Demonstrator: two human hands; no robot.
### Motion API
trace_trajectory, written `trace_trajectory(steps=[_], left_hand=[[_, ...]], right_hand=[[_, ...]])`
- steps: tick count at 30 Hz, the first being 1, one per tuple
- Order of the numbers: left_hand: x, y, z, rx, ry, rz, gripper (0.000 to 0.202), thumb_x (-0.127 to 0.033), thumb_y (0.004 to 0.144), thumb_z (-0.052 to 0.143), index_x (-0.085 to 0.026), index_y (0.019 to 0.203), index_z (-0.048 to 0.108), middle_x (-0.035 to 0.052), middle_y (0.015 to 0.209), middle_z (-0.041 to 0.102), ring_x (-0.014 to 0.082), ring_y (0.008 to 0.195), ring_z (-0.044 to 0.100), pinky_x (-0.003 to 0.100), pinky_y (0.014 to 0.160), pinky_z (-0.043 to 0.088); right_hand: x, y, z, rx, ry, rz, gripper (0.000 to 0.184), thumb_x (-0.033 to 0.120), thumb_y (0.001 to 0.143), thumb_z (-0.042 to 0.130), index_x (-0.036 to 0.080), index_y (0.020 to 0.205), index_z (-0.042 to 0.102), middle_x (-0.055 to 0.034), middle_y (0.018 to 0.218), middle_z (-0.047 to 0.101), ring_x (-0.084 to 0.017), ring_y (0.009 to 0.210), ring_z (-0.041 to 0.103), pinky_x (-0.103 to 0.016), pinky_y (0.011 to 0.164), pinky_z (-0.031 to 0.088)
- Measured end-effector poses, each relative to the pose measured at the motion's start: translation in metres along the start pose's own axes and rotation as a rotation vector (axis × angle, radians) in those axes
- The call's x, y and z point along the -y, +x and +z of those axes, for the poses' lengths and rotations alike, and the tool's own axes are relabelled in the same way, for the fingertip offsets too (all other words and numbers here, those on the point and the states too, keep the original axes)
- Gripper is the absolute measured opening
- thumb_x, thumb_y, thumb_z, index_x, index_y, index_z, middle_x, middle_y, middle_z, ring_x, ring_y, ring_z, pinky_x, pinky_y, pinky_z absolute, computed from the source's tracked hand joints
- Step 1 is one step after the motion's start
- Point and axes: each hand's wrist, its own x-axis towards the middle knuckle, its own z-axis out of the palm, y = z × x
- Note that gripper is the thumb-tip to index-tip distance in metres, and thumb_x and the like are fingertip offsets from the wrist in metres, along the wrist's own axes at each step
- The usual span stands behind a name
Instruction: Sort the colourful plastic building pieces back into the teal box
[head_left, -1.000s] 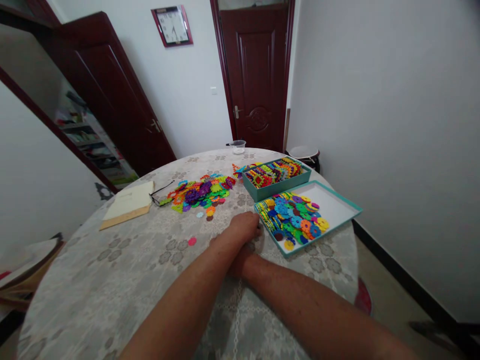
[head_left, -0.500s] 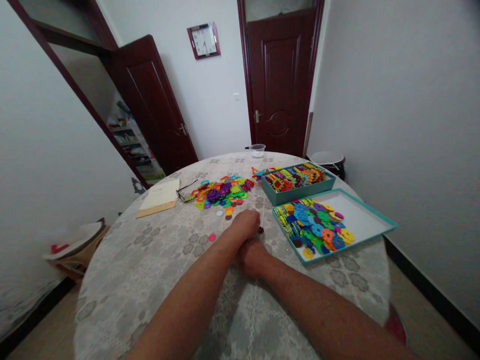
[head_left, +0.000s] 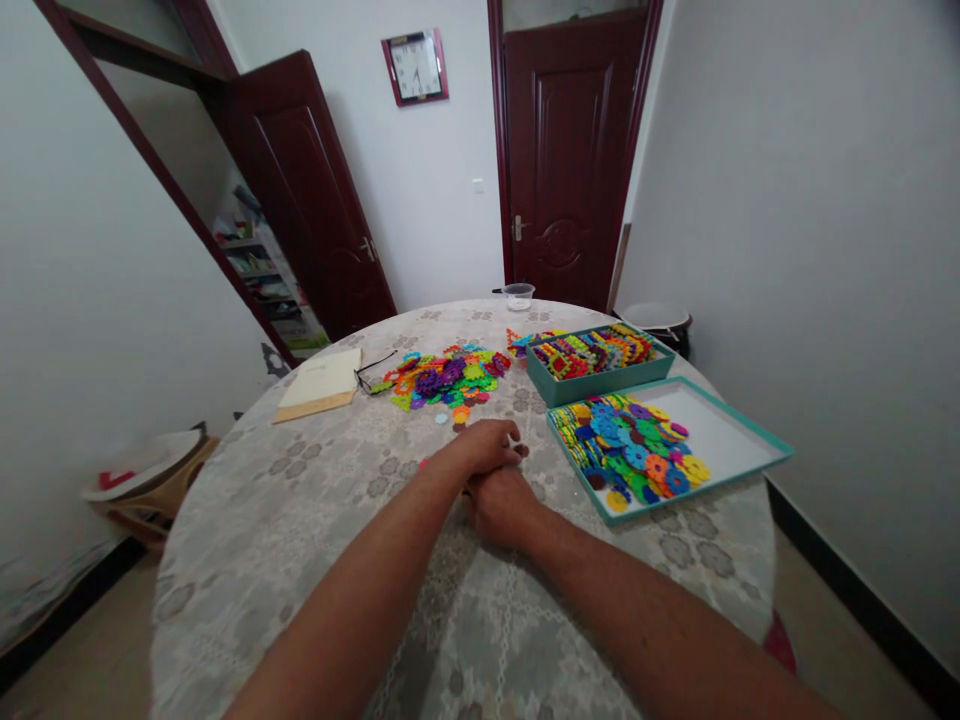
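My left hand crosses over my right hand near the middle of the table. Its fingers are bent and a little parted, close beside a small dark red piece; whether they touch it is unclear. Below it, my right hand is closed, its fingertips hidden under my left wrist, so anything inside cannot be made out. A pink disc shows partly behind my left forearm. Beyond my hands lies a heap of colourful plastic gear-shaped pieces, with a few loose discs at its near edge.
Right of my hands, a teal-rimmed lid holds many discs, and behind it stands a teal box packed with pieces. At the left lie an open notebook and glasses. A clear plastic cup stands at the far edge.
My left hand has gone from a closed fist to slightly parted fingers near the dark red piece. My right hand stays under it. The view has shifted a little.
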Motion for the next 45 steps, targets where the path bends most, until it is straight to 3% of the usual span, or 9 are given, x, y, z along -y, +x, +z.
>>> trace_trajectory(steps=[7,11,15,21,29,34,39,42,45], left_hand=[[-0.009,0.019,0.004,0.108,0.038,0.025,0.026,-0.024,0.074,0.082,-0.028,0.1,0.08,0.0024,0.104,0.082,0.0236,0.097,0.075,0.027,0.077,0.052],[-0.013,0.022,0.004,0.134,0.029,0.049,0.027,-0.019,0.073,0.081,-0.027,0.098,0.081,0.0023,0.105,0.082,0.0218,0.095,0.075,0.026,0.078,0.052],[-0.012,0.026,0.006,0.124,0.0,0.023,0.03,-0.019,0.073,0.081,-0.027,0.102,0.081,0.0019,0.103,0.083,0.0208,0.093,0.075,0.025,0.078,0.053],[-0.007,0.03,0.009,0.097,-0.035,-0.02,0.024,-0.031,0.08,0.081,-0.025,0.103,0.082,0.0041,0.105,0.083,0.021,0.096,0.075,0.025,0.08,0.053],[-0.004,0.028,0.015,0.027,-0.158,-0.021,0.014,-0.023,0.073,0.083,-0.021,0.086,0.077,0.0054,0.097,0.081,0.0229,0.095,0.073,0.027,0.081,0.052],[0.028,0.005,0.008,-0.129,-0.365,-0.052,0.01,-0.02,0.077,0.074,-0.019,0.086,0.069,0.001,0.085,0.074,0.0176,0.082,0.068,0.026,0.075,0.051],[0.067,-0.044,-0.001,-0.255,-0.622,-0.084,0.013,-0.029,0.088,0.058,-0.017,0.091,0.061,0.0037,0.084,0.072,0.0155,0.074,0.067,0.027,0.071,0.053],[0.067,-0.069,0.005,-0.302,-0.874,-0.046,0.017,-0.033,0.087,0.064,-0.017,0.092,0.061,0.0052,0.09,0.074,0.0164,0.08,0.07,0.03,0.078,0.056],[0.055,-0.079,0.018,-0.297,-1.122,0.008,0.021,-0.035,0.081,0.074,-0.018,0.088,0.064,0.0045,0.087,0.074,0.0175,0.083,0.071,0.031,0.081,0.056]], right_hand=[[-0.003,0.001,0.008,-0.118,0.049,-0.07,0.053,0.022,0.097,0.051,0.009,0.147,0.062,-0.0196,0.144,0.066,-0.032,0.125,0.067,-0.042,0.11,0.048],[-0.006,0.003,0.016,-0.105,0.031,-0.088,0.051,0.019,0.094,0.052,0.009,0.141,0.067,-0.0193,0.145,0.066,-0.033,0.128,0.065,-0.044,0.113,0.047],[-0.007,0.004,0.017,-0.09,0.011,-0.106,0.053,0.02,0.092,0.054,0.009,0.143,0.065,-0.0199,0.145,0.065,-0.034,0.129,0.064,-0.044,0.114,0.046],[-0.005,0.002,0.012,-0.06,0.025,-0.061,0.05,0.023,0.095,0.052,0.012,0.141,0.067,-0.0183,0.14,0.069,-0.033,0.123,0.068,-0.042,0.107,0.051],[-0.005,0.001,0.009,-0.017,0.008,-0.083,0.051,0.024,0.095,0.052,0.011,0.143,0.064,-0.0185,0.143,0.067,-0.033,0.125,0.065,-0.041,0.106,0.048],[-0.007,-0.006,-0.001,-0.067,0.124,-0.006,0.023,0.027,0.097,0.055,0.016,0.111,0.07,-0.0122,0.11,0.075,-0.026,0.099,0.069,-0.034,0.089,0.05],[-0.018,0.0,-0.005,-0.491,0.257,0.142,0.013,0.021,0.099,0.049,0.02,0.099,0.062,-0.0091,0.103,0.066,-0.022,0.097,0.062,-0.031,0.086,0.047],[-0.024,0.004,-0.008,-0.621,0.364,0.188,0.013,0.022,0.099,0.048,0.021,0.096,0.06,-0.0076,0.098,0.064,-0.023,0.094,0.062,-0.033,0.085,0.046],[-0.025,0.003,-0.012,-0.598,0.467,0.185,0.015,0.026,0.1,0.048,0.022,0.095,0.061,-0.0058,0.093,0.067,-0.022,0.089,0.064,-0.032,0.082,0.045]])
